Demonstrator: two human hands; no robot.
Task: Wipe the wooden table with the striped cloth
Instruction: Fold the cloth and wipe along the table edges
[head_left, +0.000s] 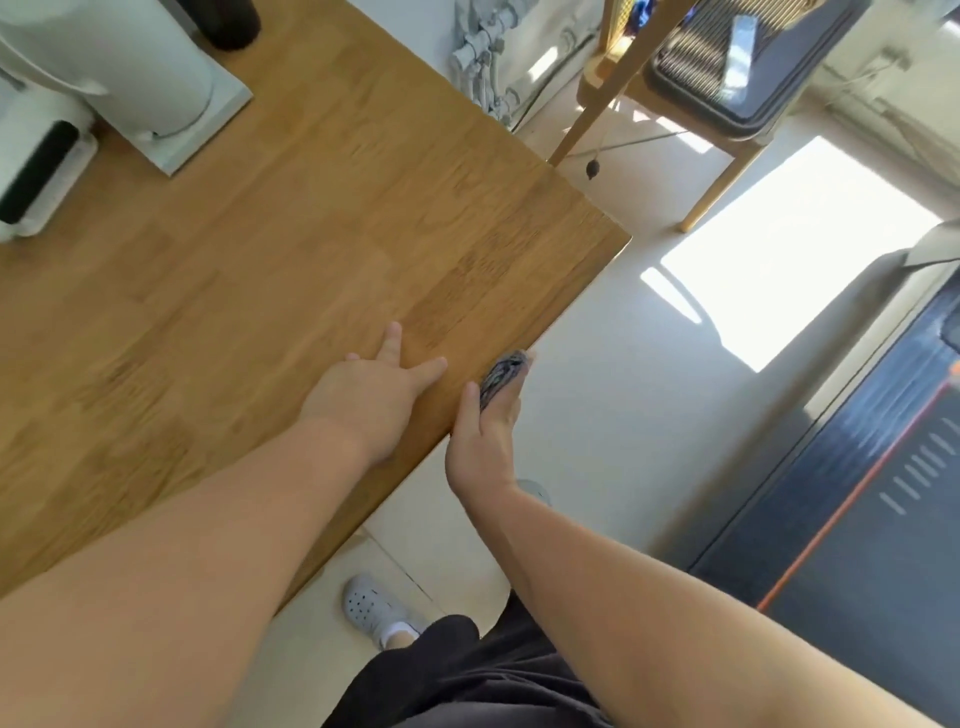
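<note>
The wooden table (291, 249) fills the left and middle of the view, its right edge running diagonally. My left hand (371, 395) rests flat on the tabletop near that edge, fingers spread, holding nothing. My right hand (483, 441) is at the table's side edge, gripping the grey striped cloth (501, 376), which is bunched up and pressed against the edge. Most of the cloth is hidden inside my fingers.
White appliances (104, 78) and a white-and-black device (39, 176) stand on the table's far left. A wooden chair (727, 130) with a dark cushion is beyond the table's corner. A dark mat (857, 519) lies on the floor to the right. My shoe (371, 608) is below.
</note>
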